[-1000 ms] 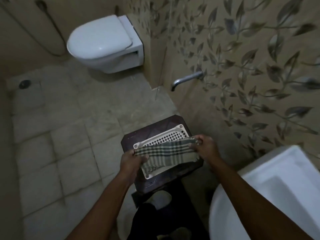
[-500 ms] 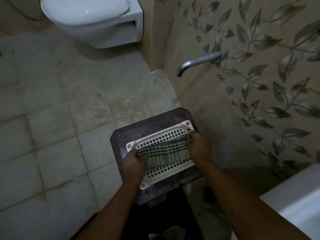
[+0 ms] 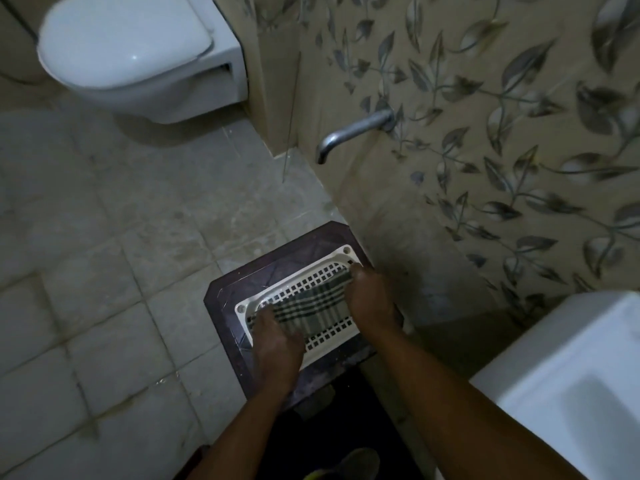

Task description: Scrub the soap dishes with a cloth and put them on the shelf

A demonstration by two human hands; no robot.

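Note:
A white perforated soap dish (image 3: 313, 271) lies flat on a dark brown stool (image 3: 277, 268) by the wall. A green-and-white checked cloth (image 3: 311, 308) is spread across the dish. My left hand (image 3: 275, 341) lies on the cloth's left end with its fingers pressing down. My right hand (image 3: 369, 299) holds the cloth's right end at the dish's right side; its fingertips are hidden under the knuckles.
A white wall-hung toilet (image 3: 135, 53) is at the far left. A metal tap spout (image 3: 353, 131) sticks out of the leaf-patterned wall above the stool. A white washbasin (image 3: 581, 386) fills the lower right. Grey tiled floor (image 3: 104, 237) spreads to the left.
The cloth, held stretched above the dish a second ago, now lies flat on it. Both hands have come down onto the dish and the camera has moved closer.

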